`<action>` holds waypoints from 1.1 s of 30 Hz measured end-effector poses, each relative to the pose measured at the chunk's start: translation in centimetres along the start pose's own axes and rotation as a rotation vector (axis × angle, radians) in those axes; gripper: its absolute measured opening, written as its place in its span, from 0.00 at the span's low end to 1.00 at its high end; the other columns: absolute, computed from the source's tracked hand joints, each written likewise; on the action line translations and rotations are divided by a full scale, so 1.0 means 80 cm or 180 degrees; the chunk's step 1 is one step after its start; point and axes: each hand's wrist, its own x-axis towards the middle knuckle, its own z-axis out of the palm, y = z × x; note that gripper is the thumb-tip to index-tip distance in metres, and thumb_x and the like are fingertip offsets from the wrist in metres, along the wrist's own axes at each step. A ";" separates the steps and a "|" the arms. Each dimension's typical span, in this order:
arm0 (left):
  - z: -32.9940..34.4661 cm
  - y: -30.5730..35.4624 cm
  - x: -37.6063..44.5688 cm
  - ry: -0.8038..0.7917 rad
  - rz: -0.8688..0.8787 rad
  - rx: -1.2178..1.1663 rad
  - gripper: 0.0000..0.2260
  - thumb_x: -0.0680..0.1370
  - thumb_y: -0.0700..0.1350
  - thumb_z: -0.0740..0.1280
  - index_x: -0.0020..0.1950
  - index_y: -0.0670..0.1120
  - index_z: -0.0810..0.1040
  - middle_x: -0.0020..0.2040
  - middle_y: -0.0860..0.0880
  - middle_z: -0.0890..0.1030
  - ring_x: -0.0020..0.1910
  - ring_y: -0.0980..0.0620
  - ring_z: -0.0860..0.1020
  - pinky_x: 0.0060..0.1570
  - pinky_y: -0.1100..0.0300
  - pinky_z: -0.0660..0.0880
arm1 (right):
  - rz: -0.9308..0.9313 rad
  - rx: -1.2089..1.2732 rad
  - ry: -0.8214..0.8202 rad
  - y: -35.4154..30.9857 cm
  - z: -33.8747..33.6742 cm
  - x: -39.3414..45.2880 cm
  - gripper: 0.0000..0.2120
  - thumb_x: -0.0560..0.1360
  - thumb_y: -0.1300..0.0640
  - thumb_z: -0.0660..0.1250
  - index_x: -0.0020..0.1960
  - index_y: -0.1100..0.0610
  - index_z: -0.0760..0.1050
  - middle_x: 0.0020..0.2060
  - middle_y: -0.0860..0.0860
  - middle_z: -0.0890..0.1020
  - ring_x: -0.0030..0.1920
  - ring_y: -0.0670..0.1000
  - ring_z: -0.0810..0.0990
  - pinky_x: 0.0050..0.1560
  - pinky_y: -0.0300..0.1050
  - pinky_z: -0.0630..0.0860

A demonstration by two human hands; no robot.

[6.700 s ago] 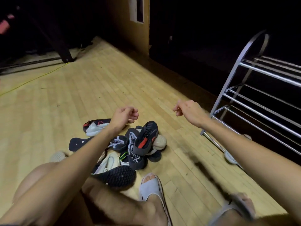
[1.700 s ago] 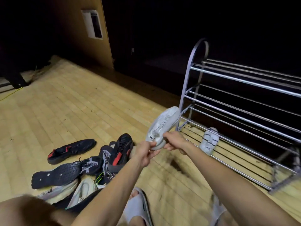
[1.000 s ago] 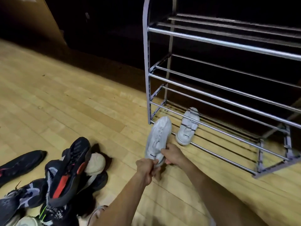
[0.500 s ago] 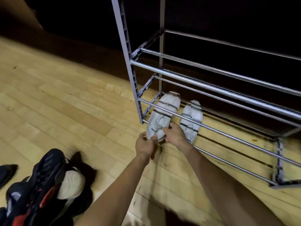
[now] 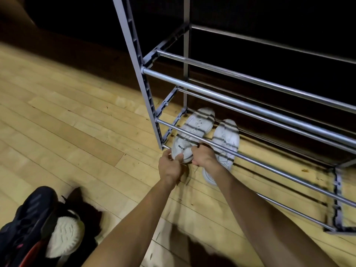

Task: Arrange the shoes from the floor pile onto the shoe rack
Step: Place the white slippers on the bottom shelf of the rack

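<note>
Both hands are on the heel of the white sneaker (image 5: pixel 194 130) at the bottom tier of the metal shoe rack (image 5: pixel 250 110). The left hand (image 5: pixel 169 166) pinches the heel from the left, thumb lying across the back edge; the right hand (image 5: pixel 202 157) grasps it from the right, fingers curled over the collar. The shoe points toe-inward, angled slightly right, its forward half under the second-tier bars and its heel poking out past the front rail, just inside the rack's left end frame (image 5: pixel 152 112). There is only a sliver between shoe and that upright.

Just beside it on the right sits a second white sneaker (image 5: pixel 225 143), also toe-in, the two nearly touching at the toes. The right wrist crosses over that shoe's heel. Whether either sole rests on the low rails or on the floor between them is hard to tell; bar shadows stripe both uppers.

To the right of the pair the bottom tier runs open along its bars to the far end frame (image 5: pixel 337 199). The wooden floor (image 5: pixel 67 122) lies open to the left of the rack. At lower left, well apart from the rack, lies the shoe pile: a dark sneaker (image 5: pixel 27 218) leaning against a white sole (image 5: pixel 65 234).
</note>
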 end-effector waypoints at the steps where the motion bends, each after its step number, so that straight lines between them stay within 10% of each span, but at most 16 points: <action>1: -0.002 0.001 -0.001 -0.0042 -0.0005 0.0067 0.15 0.77 0.46 0.69 0.63 0.48 0.75 0.51 0.46 0.83 0.50 0.43 0.82 0.54 0.46 0.79 | -0.0043 -0.0072 -0.0009 0.002 -0.001 0.000 0.09 0.80 0.53 0.59 0.54 0.58 0.73 0.59 0.63 0.80 0.57 0.64 0.80 0.59 0.59 0.79; 9: -0.053 0.022 -0.039 -0.0054 -0.0012 0.0031 0.12 0.78 0.47 0.64 0.59 0.45 0.76 0.50 0.45 0.80 0.48 0.43 0.78 0.58 0.45 0.77 | -0.0514 -0.0424 0.0042 -0.008 -0.030 -0.071 0.11 0.79 0.56 0.57 0.39 0.56 0.70 0.40 0.53 0.75 0.46 0.57 0.75 0.46 0.49 0.70; 12: -0.086 0.046 -0.073 -0.0073 0.0170 -0.0157 0.08 0.80 0.45 0.63 0.55 0.44 0.78 0.43 0.48 0.78 0.39 0.50 0.75 0.45 0.53 0.77 | -0.0689 -0.0411 -0.0003 -0.017 -0.038 -0.112 0.15 0.79 0.58 0.56 0.33 0.54 0.67 0.33 0.50 0.71 0.39 0.54 0.71 0.42 0.48 0.70; 19: -0.177 0.101 -0.167 -0.0116 0.0783 -0.0395 0.08 0.80 0.43 0.61 0.46 0.48 0.80 0.43 0.50 0.80 0.41 0.53 0.75 0.41 0.58 0.73 | -0.1069 -0.0094 -0.0190 -0.061 -0.042 -0.219 0.16 0.80 0.53 0.57 0.49 0.62 0.79 0.40 0.55 0.81 0.41 0.54 0.77 0.49 0.58 0.76; 25: -0.259 0.145 -0.247 -0.0046 0.1257 -0.0333 0.10 0.80 0.43 0.60 0.45 0.46 0.80 0.40 0.50 0.82 0.39 0.53 0.75 0.41 0.59 0.72 | -0.1744 0.0162 -0.0193 -0.112 -0.049 -0.321 0.20 0.84 0.49 0.53 0.47 0.57 0.79 0.34 0.51 0.80 0.34 0.49 0.76 0.34 0.40 0.69; 33: -0.374 0.192 -0.353 0.0130 0.1834 -0.0140 0.10 0.80 0.44 0.60 0.46 0.44 0.80 0.40 0.50 0.82 0.40 0.53 0.76 0.40 0.61 0.72 | -0.2754 -0.0123 -0.0119 -0.166 -0.042 -0.446 0.28 0.83 0.43 0.47 0.44 0.52 0.83 0.33 0.51 0.85 0.38 0.52 0.82 0.50 0.52 0.79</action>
